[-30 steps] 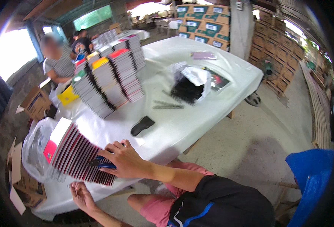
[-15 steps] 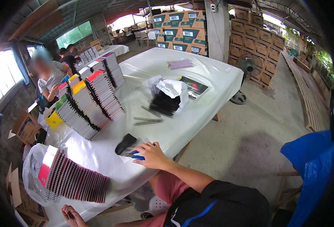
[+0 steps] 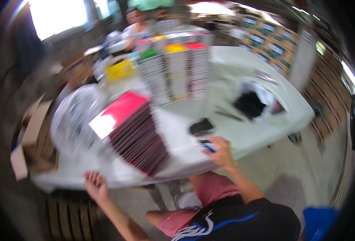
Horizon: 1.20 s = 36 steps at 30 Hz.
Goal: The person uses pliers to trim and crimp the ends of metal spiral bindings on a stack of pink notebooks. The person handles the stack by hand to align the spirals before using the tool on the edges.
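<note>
My right hand (image 3: pixel 220 151) is at the table's near edge, its fingers closed around the blue handles of a pair of pliers (image 3: pixel 208 146). Just beyond the pliers lies a black rounded object (image 3: pixel 201 126) whose kind I cannot make out. My left hand (image 3: pixel 96 185), smeared by motion, is by the near left edge of the table, fingers curled in; what is inside them is hidden. Between my hands stands a tall leaning stack of spiral-bound notebooks (image 3: pixel 139 138) with a bright pink-red cover on top.
Further stacks of notebooks (image 3: pixel 177 72) stand mid-table on the white cover (image 3: pixel 185 116). A bag of black binding coils (image 3: pixel 250 105) lies to the right, loose coils (image 3: pixel 229 115) beside it. Left are a clear plastic bag (image 3: pixel 79 120) and an open carton (image 3: pixel 41 138). Another person (image 3: pixel 137 28) is across the table.
The view has swung left, so the table and stacks appear further right, and it is blurred. My right hand stays on the pliers. More of my left forearm shows.
</note>
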### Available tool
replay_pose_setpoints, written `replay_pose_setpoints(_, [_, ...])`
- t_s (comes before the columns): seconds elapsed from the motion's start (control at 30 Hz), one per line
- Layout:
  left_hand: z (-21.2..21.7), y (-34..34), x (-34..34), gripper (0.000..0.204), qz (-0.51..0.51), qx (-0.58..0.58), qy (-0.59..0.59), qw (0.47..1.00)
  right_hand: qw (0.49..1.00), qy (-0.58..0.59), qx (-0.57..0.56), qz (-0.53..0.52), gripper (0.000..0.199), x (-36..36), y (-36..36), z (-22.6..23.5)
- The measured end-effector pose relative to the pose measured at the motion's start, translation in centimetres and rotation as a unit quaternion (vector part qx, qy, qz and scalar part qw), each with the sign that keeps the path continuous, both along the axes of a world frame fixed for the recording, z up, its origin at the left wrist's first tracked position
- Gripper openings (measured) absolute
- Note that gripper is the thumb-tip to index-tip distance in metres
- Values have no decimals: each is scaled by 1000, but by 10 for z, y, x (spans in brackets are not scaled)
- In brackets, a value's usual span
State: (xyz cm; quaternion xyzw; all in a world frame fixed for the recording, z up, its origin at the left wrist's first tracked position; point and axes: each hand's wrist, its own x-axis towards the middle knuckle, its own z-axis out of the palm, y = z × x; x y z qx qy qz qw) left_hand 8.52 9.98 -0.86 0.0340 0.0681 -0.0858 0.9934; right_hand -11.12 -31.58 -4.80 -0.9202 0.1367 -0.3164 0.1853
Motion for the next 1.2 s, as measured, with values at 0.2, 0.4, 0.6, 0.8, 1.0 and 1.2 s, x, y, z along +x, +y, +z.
replay_pose_setpoints(0.2, [-16,-31,52,24,-37,-30,63,997,1000,5,-3,-26,42,16,11,-14])
replay_pose_setpoints(0.4, [39,-25,118,23,-50,21,-151,987,998,46,-1,-52,42,11,15,-19])
replay_pose_setpoints(0.6, [101,-33,254,40,247,661,-167,689,986,-40,123,-105,42,19,39,-15])
replay_pose_setpoints(0.8, [150,-34,216,55,2,768,-378,516,935,-56,215,-277,44,24,50,-21])
replay_pose_setpoints(1.0, [299,18,78,73,-112,448,-643,611,897,-12,170,-408,50,38,68,-27])
replay_pose_setpoints(1.2, [356,33,-26,103,-189,82,-776,596,837,-6,87,-541,54,85,81,-43])
